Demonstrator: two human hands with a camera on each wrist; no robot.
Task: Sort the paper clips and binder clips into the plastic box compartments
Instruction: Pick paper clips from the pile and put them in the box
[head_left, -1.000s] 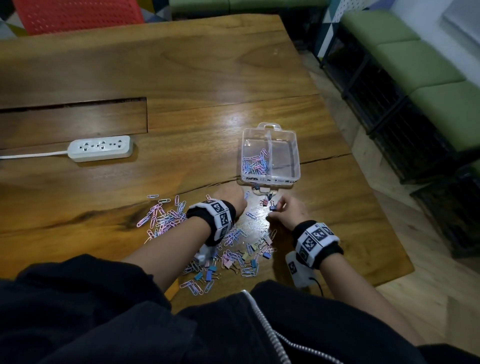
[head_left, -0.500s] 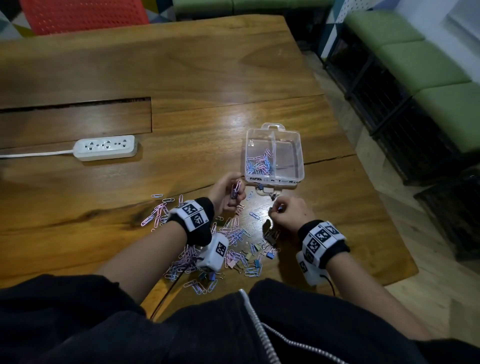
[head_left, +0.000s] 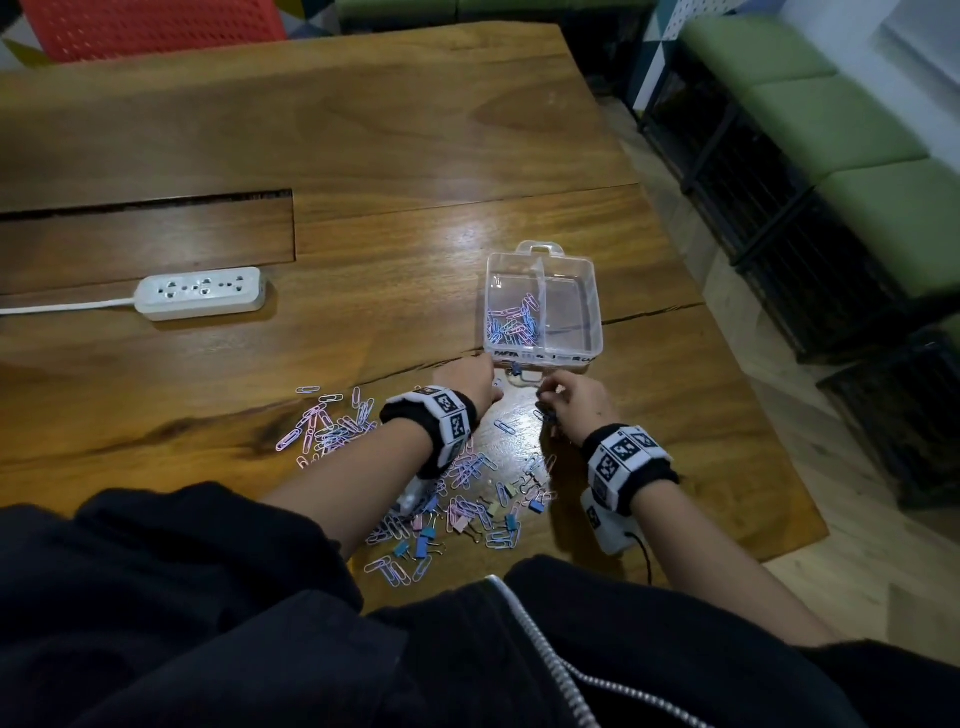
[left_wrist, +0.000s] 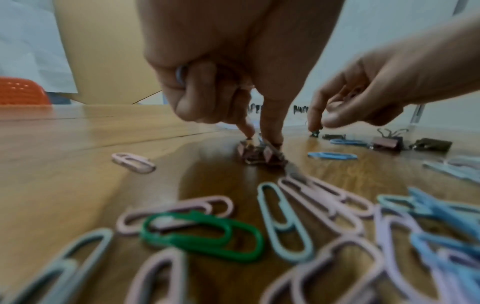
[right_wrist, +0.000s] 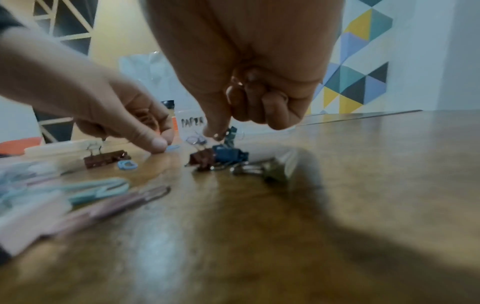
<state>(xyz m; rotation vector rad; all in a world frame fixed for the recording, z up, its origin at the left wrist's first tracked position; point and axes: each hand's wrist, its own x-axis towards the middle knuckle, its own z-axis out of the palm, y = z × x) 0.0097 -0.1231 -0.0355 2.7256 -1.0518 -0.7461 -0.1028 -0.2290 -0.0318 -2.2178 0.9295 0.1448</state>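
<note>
Head view, reading left to right across your desk (head_left: 363, 156): a white power strip (head_left: 200, 292) lies at the far left, and nearer you a loose scatter of pastel paper clips (head_left: 332, 423) spreads from beside your left forearm to under both wrists, with small binder clips (head_left: 423, 535) mixed in close to the desk's front edge. Your left hand (head_left: 467, 382) is down on the desk just in front of the clear plastic box (head_left: 543, 306). In the left wrist view its outer fingers are curled, with a bluish paper clip (left_wrist: 181, 74) tucked in the curl, while two fingertips (left_wrist: 270, 131) press down on a brownish binder clip (left_wrist: 259, 153). The box holds a heap of paper clips in its left compartment; its right compartment looks bare. Your right hand (head_left: 576, 400) sits just right of the left one, also by the box's front wall. In the right wrist view its fingers are curled, and the thumb and forefinger tip are closing on a dark binder clip (right_wrist: 231, 131) above a cluster of brown and blue binder clips (right_wrist: 218, 157).
</note>
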